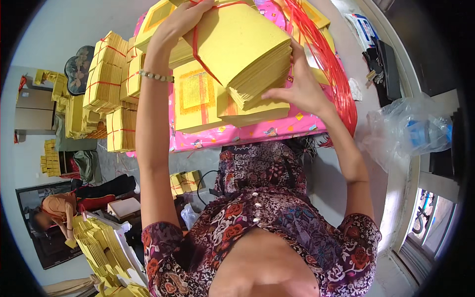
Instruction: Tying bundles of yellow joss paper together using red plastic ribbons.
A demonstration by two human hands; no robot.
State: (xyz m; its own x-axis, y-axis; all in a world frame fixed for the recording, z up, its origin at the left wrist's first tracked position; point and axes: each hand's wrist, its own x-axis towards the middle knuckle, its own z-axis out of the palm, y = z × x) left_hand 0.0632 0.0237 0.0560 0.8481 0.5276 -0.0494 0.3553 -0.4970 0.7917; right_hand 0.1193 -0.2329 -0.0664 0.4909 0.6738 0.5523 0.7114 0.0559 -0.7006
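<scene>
A thick stack of yellow paper (242, 42) is raised and tilted over the pink table, with red string (195, 44) around its left part. My left hand (184, 24) grips its far left edge, close to the string; the fingertips are partly hidden at the picture's top. On the right side, my right hand (303, 81) clasps the stack, thumb at the near lower edge and fingers behind the corner. Beneath it lie more yellow paper stacks (195, 99), one with an orange square printed on top.
A pink patterned cover (302, 123) lies over the table. Long red strings (341, 94) hang down at its right. Tied paper bundles (106, 69) pile up on the left. Clear plastic bags (410, 126) sit at the right. Another person (62, 208) bends over papers at lower left.
</scene>
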